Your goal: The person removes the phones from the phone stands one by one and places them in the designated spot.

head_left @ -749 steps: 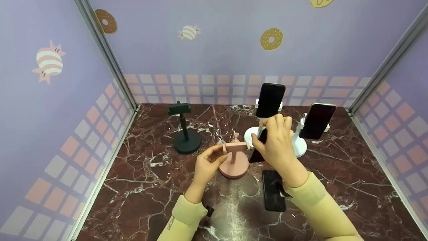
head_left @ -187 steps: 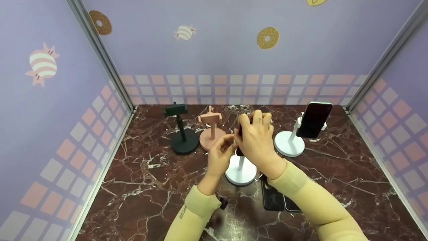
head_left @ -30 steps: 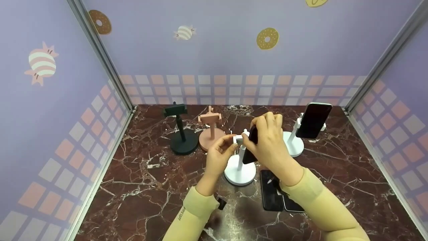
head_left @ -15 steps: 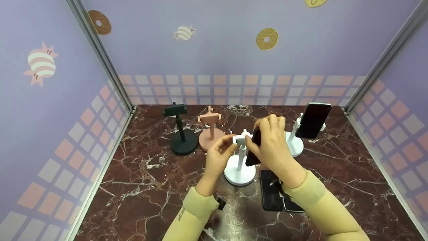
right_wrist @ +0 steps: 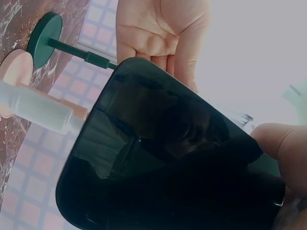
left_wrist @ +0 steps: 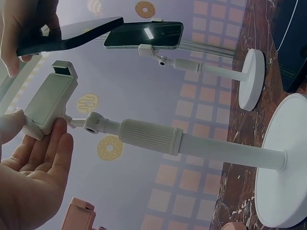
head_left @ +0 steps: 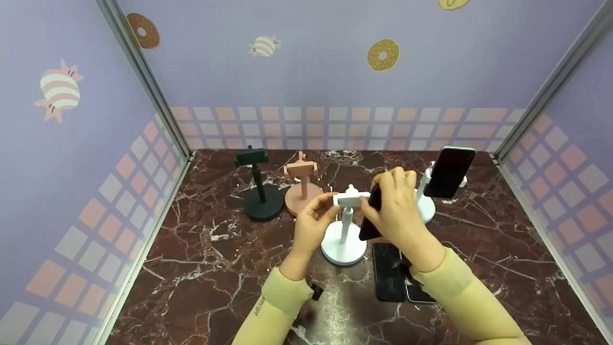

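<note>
My left hand (head_left: 309, 230) pinches the left end of the clamp on a white phone stand (head_left: 344, 242), thumb in front and fingers behind. In the left wrist view the clamp (left_wrist: 50, 100) has no phone in it. Just to the right, my right hand (head_left: 398, 211) grips a black smartphone (head_left: 369, 231), held tilted and edge-on. The left wrist view shows this phone (left_wrist: 72, 37) apart from the clamp. Its dark face (right_wrist: 163, 153) fills much of the right wrist view, with the left hand behind it.
A dark green phone stand (head_left: 263, 203) and a pink one (head_left: 304, 195) stand at the back left. Another white stand (head_left: 425, 208) at right carries a phone (head_left: 450, 172). Two phones, one black (head_left: 389, 280) and one light-edged (head_left: 420, 296), lie side by side on the marbled table (head_left: 215, 268).
Since 25 seconds ago, the pink stand has moved back beside the green one and a white stand is in front. Over the last second, the right hand moved the phone rightward, uncovering the clamp.
</note>
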`<action>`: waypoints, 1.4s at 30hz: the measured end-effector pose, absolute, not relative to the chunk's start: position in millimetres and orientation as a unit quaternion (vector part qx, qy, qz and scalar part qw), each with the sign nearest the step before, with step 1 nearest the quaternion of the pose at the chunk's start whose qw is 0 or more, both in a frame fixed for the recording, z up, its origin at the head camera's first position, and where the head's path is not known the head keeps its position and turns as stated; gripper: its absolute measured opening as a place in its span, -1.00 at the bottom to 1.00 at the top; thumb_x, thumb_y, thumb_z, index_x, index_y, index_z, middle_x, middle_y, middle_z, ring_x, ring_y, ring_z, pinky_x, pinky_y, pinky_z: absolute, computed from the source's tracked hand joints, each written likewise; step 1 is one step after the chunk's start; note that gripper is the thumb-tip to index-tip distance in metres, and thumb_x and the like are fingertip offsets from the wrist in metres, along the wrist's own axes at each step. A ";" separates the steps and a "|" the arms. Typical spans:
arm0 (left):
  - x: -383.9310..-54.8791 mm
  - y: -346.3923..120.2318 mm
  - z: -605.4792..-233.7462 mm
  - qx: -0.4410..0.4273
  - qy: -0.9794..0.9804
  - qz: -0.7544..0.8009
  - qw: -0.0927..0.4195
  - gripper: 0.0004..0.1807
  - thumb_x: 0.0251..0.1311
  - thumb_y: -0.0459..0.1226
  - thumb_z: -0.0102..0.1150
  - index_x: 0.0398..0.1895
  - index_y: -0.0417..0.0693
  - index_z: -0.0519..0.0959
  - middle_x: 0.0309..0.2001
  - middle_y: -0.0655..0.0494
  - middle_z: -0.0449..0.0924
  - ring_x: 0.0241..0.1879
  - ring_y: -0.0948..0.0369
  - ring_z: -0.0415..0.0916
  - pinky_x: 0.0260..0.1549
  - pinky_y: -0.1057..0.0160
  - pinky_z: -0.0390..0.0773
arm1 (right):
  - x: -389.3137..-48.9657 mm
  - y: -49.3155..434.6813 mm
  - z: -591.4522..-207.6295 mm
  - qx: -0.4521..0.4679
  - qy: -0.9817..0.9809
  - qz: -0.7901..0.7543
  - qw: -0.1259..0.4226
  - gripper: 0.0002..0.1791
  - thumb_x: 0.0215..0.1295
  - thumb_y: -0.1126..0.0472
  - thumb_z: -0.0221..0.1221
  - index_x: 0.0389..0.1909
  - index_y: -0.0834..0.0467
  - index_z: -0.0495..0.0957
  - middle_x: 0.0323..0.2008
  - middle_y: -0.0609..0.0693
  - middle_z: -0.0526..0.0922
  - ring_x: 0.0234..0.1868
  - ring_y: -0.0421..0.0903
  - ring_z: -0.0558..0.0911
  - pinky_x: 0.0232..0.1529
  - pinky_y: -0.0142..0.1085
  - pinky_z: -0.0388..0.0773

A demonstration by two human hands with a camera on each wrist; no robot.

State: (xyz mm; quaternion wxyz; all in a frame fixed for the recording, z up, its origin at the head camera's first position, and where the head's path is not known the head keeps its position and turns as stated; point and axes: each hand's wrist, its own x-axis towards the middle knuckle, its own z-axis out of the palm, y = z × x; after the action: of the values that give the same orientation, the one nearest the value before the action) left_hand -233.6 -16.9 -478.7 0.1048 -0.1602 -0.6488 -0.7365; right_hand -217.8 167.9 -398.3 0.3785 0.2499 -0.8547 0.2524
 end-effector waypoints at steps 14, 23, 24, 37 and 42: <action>-234.8 -17.7 -480.1 -0.155 -0.653 -0.734 0.102 -0.63 0.33 -0.46 0.26 0.14 -0.51 0.55 0.10 -0.43 0.62 0.06 0.16 0.65 0.08 0.41 0.62 | -217.4 180.3 -411.4 0.226 -0.863 0.252 0.375 -0.61 0.07 0.29 0.41 -0.23 0.28 0.38 -0.29 0.22 0.39 -0.21 0.20 0.23 -0.24 -0.09 0.17; -235.2 -18.4 -482.9 -0.150 -0.648 -0.740 0.102 -0.64 0.32 -0.47 0.27 0.12 -0.54 0.54 0.08 -0.45 0.62 0.04 0.14 0.66 0.07 0.40 0.64 | -214.8 186.1 -417.5 0.194 -0.882 0.245 0.353 -0.61 0.10 0.23 0.39 -0.22 0.25 0.38 -0.27 0.22 0.36 -0.19 0.19 0.24 -0.39 -0.14 0.23; -235.1 -18.5 -482.9 -0.151 -0.648 -0.740 0.102 -0.64 0.32 -0.47 0.27 0.12 -0.54 0.54 0.08 -0.45 0.62 0.03 0.19 0.66 0.07 0.39 0.64 | -214.8 187.1 -418.6 0.192 -0.883 0.245 0.352 -0.61 0.10 0.23 0.39 -0.22 0.25 0.37 -0.27 0.22 0.36 -0.20 0.19 0.24 -0.38 -0.14 0.22; -235.8 -19.3 -489.0 -0.158 -0.647 -0.740 0.097 -0.60 0.32 -0.43 0.29 0.13 -0.57 0.53 0.06 -0.47 0.62 -0.07 0.42 0.64 0.07 0.38 0.65 | -217.0 203.3 -440.1 0.199 -0.879 0.235 0.363 -0.59 0.05 0.29 0.41 -0.24 0.29 0.36 -0.32 0.22 0.36 -0.24 0.21 0.25 -0.28 -0.07 0.19; -237.1 -19.4 -494.5 -0.151 -0.657 -0.733 0.087 -0.62 0.32 -0.45 0.28 0.11 -0.57 0.53 0.03 -0.48 0.63 -0.09 0.42 0.63 0.04 0.40 0.66 | -213.6 210.1 -446.3 0.159 -0.903 0.236 0.322 -0.57 0.08 0.25 0.42 -0.20 0.25 0.36 -0.28 0.21 0.36 -0.19 0.21 0.26 -0.35 -0.05 0.31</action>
State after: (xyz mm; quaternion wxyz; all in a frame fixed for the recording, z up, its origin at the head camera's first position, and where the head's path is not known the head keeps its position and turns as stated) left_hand -237.1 -19.4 -494.5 0.0868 -0.1514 -0.6574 -0.7331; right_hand -213.6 210.1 -446.3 0.3223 0.1592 -0.9029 0.2358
